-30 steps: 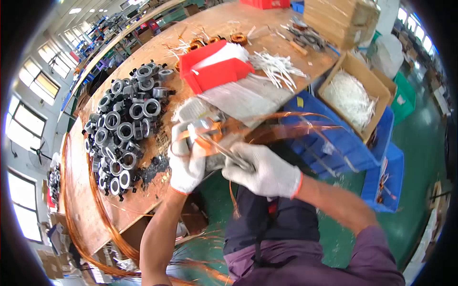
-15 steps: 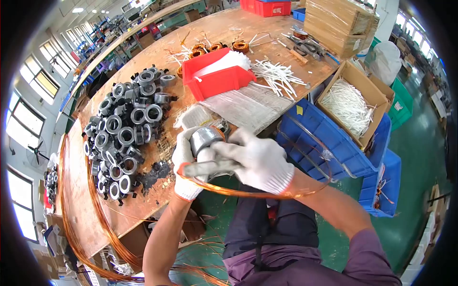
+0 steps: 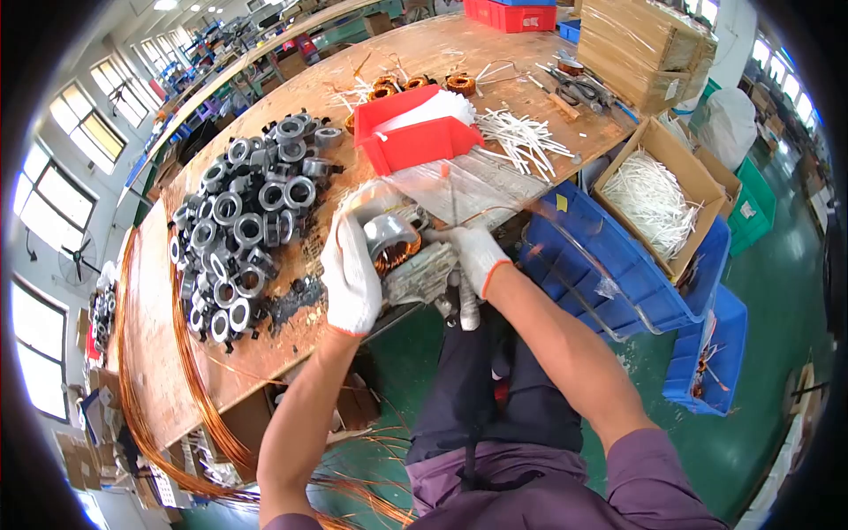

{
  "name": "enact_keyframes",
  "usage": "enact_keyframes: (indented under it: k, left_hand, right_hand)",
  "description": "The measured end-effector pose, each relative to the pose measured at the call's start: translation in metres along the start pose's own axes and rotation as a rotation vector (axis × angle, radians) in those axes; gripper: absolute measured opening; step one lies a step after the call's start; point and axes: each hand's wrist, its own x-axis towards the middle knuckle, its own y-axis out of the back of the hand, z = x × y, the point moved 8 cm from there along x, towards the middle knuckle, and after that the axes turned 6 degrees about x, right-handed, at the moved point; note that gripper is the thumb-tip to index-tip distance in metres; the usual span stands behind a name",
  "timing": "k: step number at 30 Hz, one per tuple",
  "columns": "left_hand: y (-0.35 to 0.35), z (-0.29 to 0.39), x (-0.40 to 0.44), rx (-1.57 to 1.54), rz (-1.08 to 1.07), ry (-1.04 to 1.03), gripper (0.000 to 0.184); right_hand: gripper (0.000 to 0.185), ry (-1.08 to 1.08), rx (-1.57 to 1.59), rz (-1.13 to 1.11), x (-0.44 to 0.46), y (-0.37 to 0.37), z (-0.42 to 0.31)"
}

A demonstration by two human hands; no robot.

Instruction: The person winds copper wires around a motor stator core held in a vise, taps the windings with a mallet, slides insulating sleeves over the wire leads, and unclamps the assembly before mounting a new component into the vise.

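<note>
While gripping a grey ring [image 3: 385,231] in the left hand [image 3: 352,281], looks to be partway through winding, judging by the copper wire [image 3: 397,254] packed at the ring's open mouth. Holds the ring over a worn padded block [image 3: 422,276] at the near edge of the counter [image 3: 433,44], mouth tipped down and to the right. Has the hands apart: left one curled tightly around the ring's side, right hand [image 3: 480,258] just to the right of the ring, fingers bent and blurred. Cannot tell whether clamped on a tool, on wire or on nothing. Cannot judge how complete, with much of the copper hidden inside the grey shell. For the next move, probably calls for a steady left grip, a sure pinch on the wire's free end, then an even pull to take up slack and lay the turn flat against its neighbours. Might slip or twist under too hard a pull. To the left, note a pile of similar grey rings [image 3: 256,216]; beyond the block, see a red bin [image 3: 420,148], loose white sticks [image 3: 526,141] and some copper-wound coils [image 3: 459,84] farther back.
</note>
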Motion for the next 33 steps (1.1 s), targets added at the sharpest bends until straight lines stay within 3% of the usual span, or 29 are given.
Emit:
enact_keyframes:
  k: [1, 3, 4, 5, 7, 9, 12, 15, 17, 18, 21, 22, 26, 29, 30, 31, 33]
  left_hand:
    - [0.008, 0.003, 0.004, 0.043, 0.043, 0.062, 0.05]
    - [0.026, 0.028, 0.013, -0.177, 0.099, 0.056, 0.061]
    - [0.035, 0.032, 0.016, -0.398, 0.12, 0.151, 0.068]
    - [0.041, 0.044, 0.015, -0.562, 0.178, 0.117, 0.073]
    - [0.05, 0.058, 0.003, -0.945, -0.201, 0.184, 0.076]
    - [0.06, 0.073, -0.018, -0.865, -0.077, 0.229, 0.08]
    - [0.064, 0.075, -0.029, -0.655, -0.169, 0.321, 0.082]
    - [0.072, 0.084, 0.007, -0.569, -0.082, 0.208, 0.081]
    - [0.069, 0.071, 0.048, -0.567, -0.095, 0.194, 0.078]
    - [0.063, 0.063, 0.064, -0.596, -0.103, 0.185, 0.075]
    - [0.025, 0.028, 0.101, -0.705, -0.153, 0.181, 0.069]
    - [0.012, 0.017, 0.109, -0.709, -0.146, 0.187, 0.07]
    - [-0.046, -0.017, 0.122, -0.858, -0.256, 0.33, 0.072]
    - [-0.064, -0.019, 0.13, -0.952, -0.344, 0.369, 0.064]
    - [-0.059, -0.013, 0.138, -0.815, -0.334, 0.314, 0.057]
    - [-0.053, -0.004, 0.147, -0.677, -0.324, 0.254, 0.05]
    - [-0.022, 0.021, 0.158, -0.476, -0.22, 0.228, 0.033]
  right_hand:
    - [0.023, -0.044, -0.063, 0.002, -0.016, 0.001, -0.007]
    - [0.027, -0.06, -0.304, -0.028, -0.039, 0.02, -0.009]
    - [0.032, -0.022, -0.353, 0.003, -0.057, 0.032, -0.009]
    - [0.036, 0.014, -0.405, 0.032, -0.077, 0.042, -0.007]
    - [0.041, 0.084, -0.426, 0.094, -0.104, 0.07, 0.004]
    - [0.044, 0.17, -0.423, 0.081, -0.143, 0.074, 0.002]
    - [0.04, 0.023, -0.587, 0.07, -0.178, 0.078, 0.008]
    - [0.035, 0.414, -1.131, 0.021, -0.207, 0.041, -0.019]
    - [0.032, 0.594, -1.09, -0.169, -0.214, 0.021, -0.024]
    - [0.04, 0.449, -0.939, -0.159, -0.209, 0.023, -0.02]
    - [0.041, 0.127, -0.679, -0.054, -0.196, 0.005, -0.012]
    - [0.041, 0.207, -0.655, -0.077, -0.188, -0.004, -0.016]
    - [0.04, 0.191, -0.471, -0.13, -0.157, -0.055, -0.044]
    - [0.042, -0.157, -0.727, -0.206, -0.154, -0.071, -0.077]
    - [0.044, -0.21, -0.841, -0.203, -0.167, -0.073, -0.088]
    - [0.042, -0.134, -0.687, -0.171, -0.176, -0.048, -0.068]
    - [0.041, 0.548, -1.11, -0.216, -0.225, -0.023, -0.062]
